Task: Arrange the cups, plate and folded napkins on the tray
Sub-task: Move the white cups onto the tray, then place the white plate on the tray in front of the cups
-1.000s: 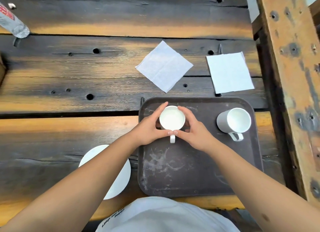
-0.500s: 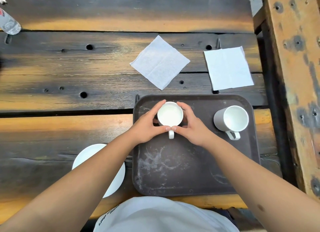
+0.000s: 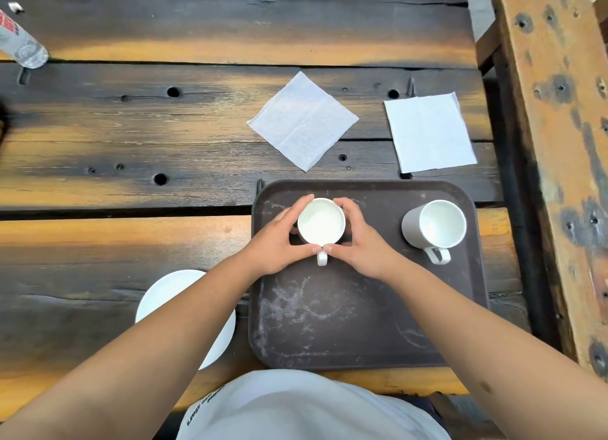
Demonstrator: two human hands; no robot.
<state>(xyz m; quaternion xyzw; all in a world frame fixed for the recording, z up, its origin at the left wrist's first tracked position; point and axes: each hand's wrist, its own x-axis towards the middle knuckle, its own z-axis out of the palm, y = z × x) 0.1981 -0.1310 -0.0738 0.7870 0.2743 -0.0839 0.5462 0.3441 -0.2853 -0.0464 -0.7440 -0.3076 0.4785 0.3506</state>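
Observation:
A dark brown tray [image 3: 362,324] lies on the wooden table in front of me. A white cup [image 3: 321,222] stands at the tray's far left, its handle toward me. My left hand [image 3: 279,239] and my right hand [image 3: 360,242] hold this cup from both sides, fingers curled round its wall. A second white cup [image 3: 437,224] stands at the tray's far right, untouched. A white plate [image 3: 164,291] lies on the table left of the tray, partly hidden by my left forearm. Two white napkins lie beyond the tray: one turned like a diamond [image 3: 302,120], one square [image 3: 429,132].
A plastic bottle [image 3: 21,43] lies at the table's far left edge. A worn orange wooden beam [image 3: 559,143] runs along the right side, close to the tray. The table planks have gaps and several holes.
Both hands have stayed round the left cup on the tray. The cup has barely moved; the shift in the picture comes mostly from my head.

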